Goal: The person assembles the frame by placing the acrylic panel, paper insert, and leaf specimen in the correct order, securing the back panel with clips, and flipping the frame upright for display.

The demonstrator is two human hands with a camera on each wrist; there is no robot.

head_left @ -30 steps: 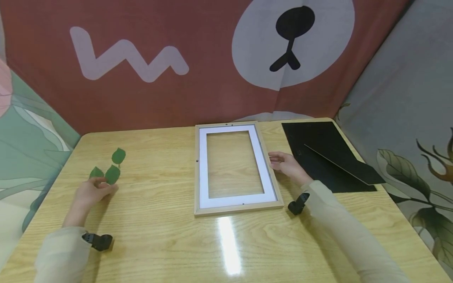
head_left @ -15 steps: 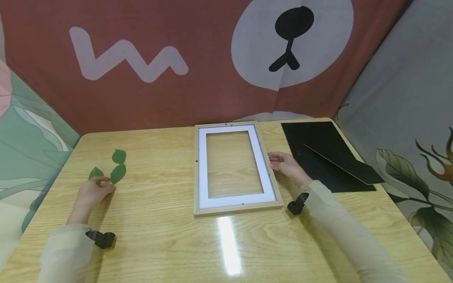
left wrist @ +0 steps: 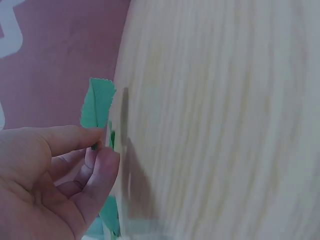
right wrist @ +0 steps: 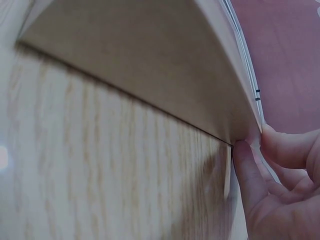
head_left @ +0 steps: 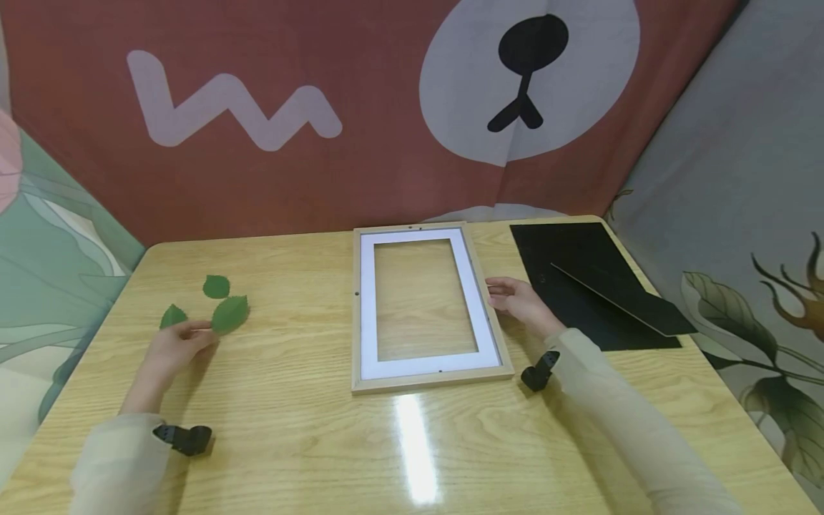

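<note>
My left hand (head_left: 174, 350) pinches a green serrated leaf (head_left: 229, 315) by its base between thumb and fingers; in the left wrist view that leaf (left wrist: 97, 105) stands up beyond the fingertips. Two other leaves lie close by: one (head_left: 216, 286) just beyond it, one (head_left: 172, 315) to its left, partly behind the hand. At the middle of the table lies a light wooden picture frame (head_left: 357, 336) with a white mat (head_left: 368, 300). My right hand (head_left: 518, 304) holds the frame's right side; in the right wrist view, thumb and finger pinch its edge (right wrist: 210, 90).
A black backing board (head_left: 560, 243) lies at the right of the table (head_left: 290, 429), its stand flap (head_left: 631, 300) raised at an angle. Behind the table hangs a brown cloth (head_left: 360, 172). A black wrist camera sits on each cuff.
The pinched leaf has swung to the right and tilted, with the left hand shifting slightly right. The right hand and picture frame have stayed in place.
</note>
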